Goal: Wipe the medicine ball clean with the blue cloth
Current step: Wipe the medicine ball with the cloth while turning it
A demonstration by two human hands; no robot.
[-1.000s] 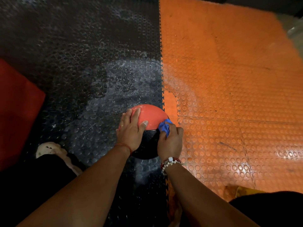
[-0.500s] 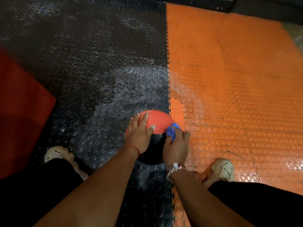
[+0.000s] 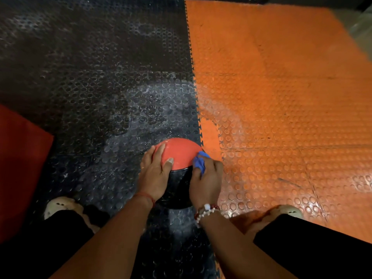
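Where the black studded mat (image 3: 96, 87) meets the orange studded mat (image 3: 281, 97), we see the medicine ball (image 3: 179, 152), red on top and black below. It sits on the black side, just beside the interlocking seam, and pale dusty smears mark the floor around it. Our left hand (image 3: 154, 174) lies flat on the ball's left side, fingers straight. Our right hand (image 3: 205, 182) curls round the bunched blue cloth (image 3: 199, 163), pressing it to the ball's right edge. We count one ball, one cloth, two hands, a pale left shoe (image 3: 58, 206) and right shoe (image 3: 285, 210), and one red pad (image 3: 18, 158).
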